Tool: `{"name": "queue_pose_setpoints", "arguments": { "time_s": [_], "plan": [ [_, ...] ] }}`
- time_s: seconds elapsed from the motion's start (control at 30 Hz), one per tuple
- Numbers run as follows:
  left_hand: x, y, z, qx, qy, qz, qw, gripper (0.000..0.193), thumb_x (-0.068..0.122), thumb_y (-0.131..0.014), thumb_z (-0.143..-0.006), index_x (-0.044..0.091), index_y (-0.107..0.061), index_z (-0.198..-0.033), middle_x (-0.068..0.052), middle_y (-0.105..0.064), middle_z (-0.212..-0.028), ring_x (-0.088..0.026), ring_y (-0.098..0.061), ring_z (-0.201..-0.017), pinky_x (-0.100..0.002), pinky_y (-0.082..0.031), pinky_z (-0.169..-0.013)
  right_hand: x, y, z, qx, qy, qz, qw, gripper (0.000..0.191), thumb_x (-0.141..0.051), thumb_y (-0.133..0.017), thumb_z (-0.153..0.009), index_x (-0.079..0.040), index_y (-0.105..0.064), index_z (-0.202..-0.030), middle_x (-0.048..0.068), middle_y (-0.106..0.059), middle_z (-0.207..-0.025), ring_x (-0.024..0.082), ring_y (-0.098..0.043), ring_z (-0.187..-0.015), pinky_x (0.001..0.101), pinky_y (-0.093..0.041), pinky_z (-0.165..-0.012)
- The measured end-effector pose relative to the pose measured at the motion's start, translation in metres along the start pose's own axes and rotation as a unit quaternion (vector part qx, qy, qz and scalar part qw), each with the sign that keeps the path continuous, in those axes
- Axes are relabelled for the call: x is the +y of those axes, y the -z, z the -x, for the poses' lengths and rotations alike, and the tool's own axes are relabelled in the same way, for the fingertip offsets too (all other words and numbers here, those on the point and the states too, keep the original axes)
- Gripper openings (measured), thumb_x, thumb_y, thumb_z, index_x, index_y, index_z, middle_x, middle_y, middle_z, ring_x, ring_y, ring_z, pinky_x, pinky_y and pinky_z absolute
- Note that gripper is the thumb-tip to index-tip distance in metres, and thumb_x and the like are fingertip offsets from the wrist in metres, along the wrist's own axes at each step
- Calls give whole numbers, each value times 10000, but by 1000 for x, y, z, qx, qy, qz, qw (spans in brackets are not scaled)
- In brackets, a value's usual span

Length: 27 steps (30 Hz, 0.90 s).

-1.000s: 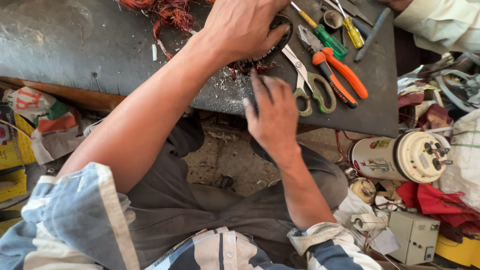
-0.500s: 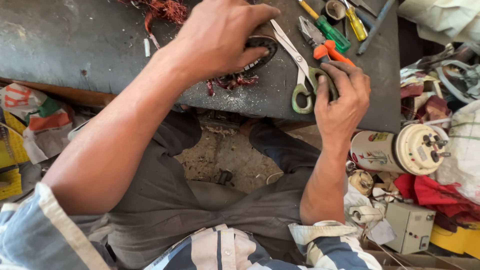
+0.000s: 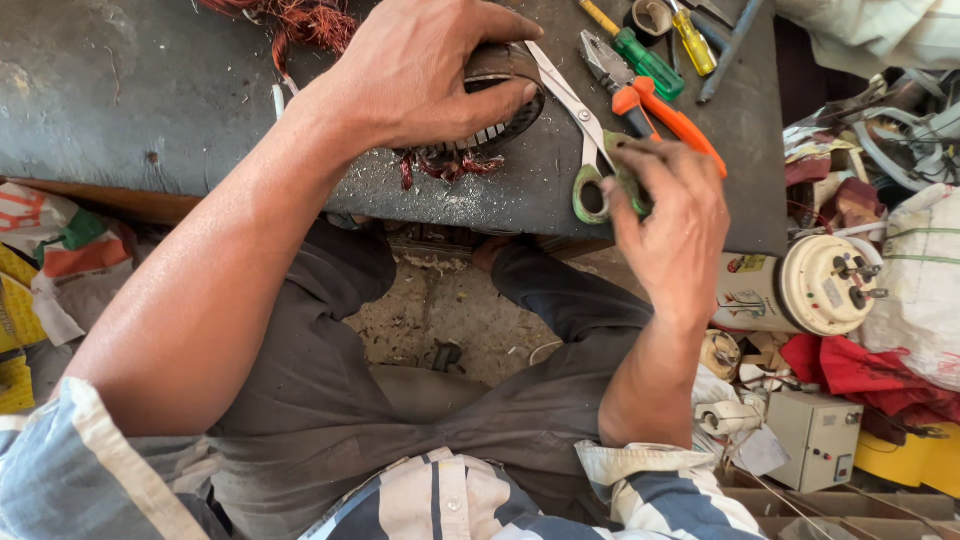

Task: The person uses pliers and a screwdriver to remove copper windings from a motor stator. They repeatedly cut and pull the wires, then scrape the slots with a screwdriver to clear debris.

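Since half a second ago, right hand (image 3: 672,215) has been closed onto the green scissors (image 3: 590,135) handles at the tabletop (image 3: 150,100) near edge. Pick-up judged in hand; a lift is needed next. Blades point away-left, long axis diagonal. Left hand (image 3: 415,75) is clamped over the motor stator (image 3: 500,105).

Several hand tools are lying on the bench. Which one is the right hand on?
The green-handled scissors: the right hand touches their finger loops. The orange-handled pliers lie just beyond the fingers, and the green screwdriver and yellow screwdriver lie farther back.
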State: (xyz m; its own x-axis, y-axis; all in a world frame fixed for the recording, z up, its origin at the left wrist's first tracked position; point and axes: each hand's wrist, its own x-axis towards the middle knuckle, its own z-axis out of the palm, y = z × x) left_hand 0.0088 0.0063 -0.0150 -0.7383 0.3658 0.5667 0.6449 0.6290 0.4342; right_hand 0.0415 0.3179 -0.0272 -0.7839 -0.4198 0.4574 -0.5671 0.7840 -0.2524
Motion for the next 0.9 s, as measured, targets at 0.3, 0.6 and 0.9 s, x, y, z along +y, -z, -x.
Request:
{"name": "queue_pose_setpoints", "arguments": {
  "time_s": [0.3, 0.6, 0.9],
  "plan": [
    [-4, -3, -5, -6, -41, 52, 998, 590, 217, -694, -812, -47, -672, -1340, -242, -743, -1127, -342, -735, -1000, -428, -575, -905, 58, 11, -1, -64, -6, 78, 995, 404, -225, -736, -1027, -109, -668, -1408, 168, -592, -1431, 405, -558, -1264, 476, -450, -1049],
    [-1, -7, -18, -39, -9, 109, 993, 601, 209, -707, -821, -22, -660, -1374, -226, -740, -1119, -318, -732, -1002, -423, -568, -870, 79, 21, -43, -217, 37, 152, 963, 647, -216, -763, -733, -97, -635, -1356, 211, -596, -1228, 443, -574, -1097, 518, -479, -915],
    [-6, -18, -21, -15, -20, 90, 996, 579, 240, -758, -863, -25, -655, -1367, -227, -726, -1191, -331, -730, -1035, -422, -581, -903, 81, 40, -19, -135, 19, 182, 974, 339, -142, -722, -852, -29, -639, -1161, 192, -585, -1046, 428, -613, -1000, 528, -491, -832]
  ]
}}
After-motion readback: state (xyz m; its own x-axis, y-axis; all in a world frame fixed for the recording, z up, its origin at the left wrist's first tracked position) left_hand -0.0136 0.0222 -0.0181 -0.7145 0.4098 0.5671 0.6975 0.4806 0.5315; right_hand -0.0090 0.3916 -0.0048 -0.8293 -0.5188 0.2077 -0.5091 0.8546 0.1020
